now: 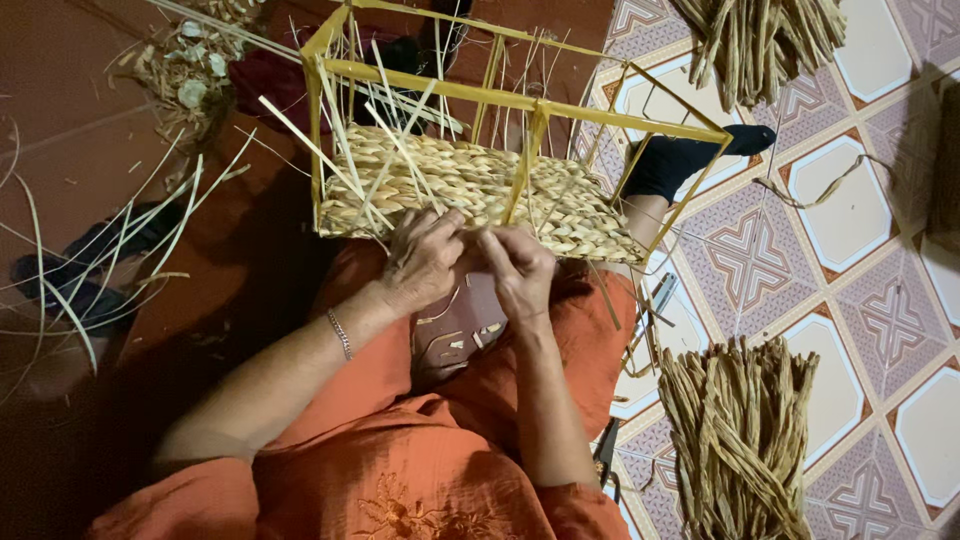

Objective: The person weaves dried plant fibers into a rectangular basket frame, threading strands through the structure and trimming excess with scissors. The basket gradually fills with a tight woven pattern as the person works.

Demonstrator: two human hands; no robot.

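Straw-coloured braid is being woven onto a yellow frame (520, 100) resting on the lap of a person in orange.

Head view: the woven panel (470, 190) fills the lower side of the frame, and both hands meet at its near edge. The left hand (425, 262) presses on the edge with its fingers curled together on the braid; the right hand (520, 268) sits just beside it, fingers pinched on what looks like a thin strand, though the strand itself is hard to make out. The work in hand seems to be tucking in an end at the rim, which calls for a firm pull. A bundle of straw (745, 440) lies on the tiled floor (880, 300), near the right knee; loose strips (120, 240) lie scattered to the left.
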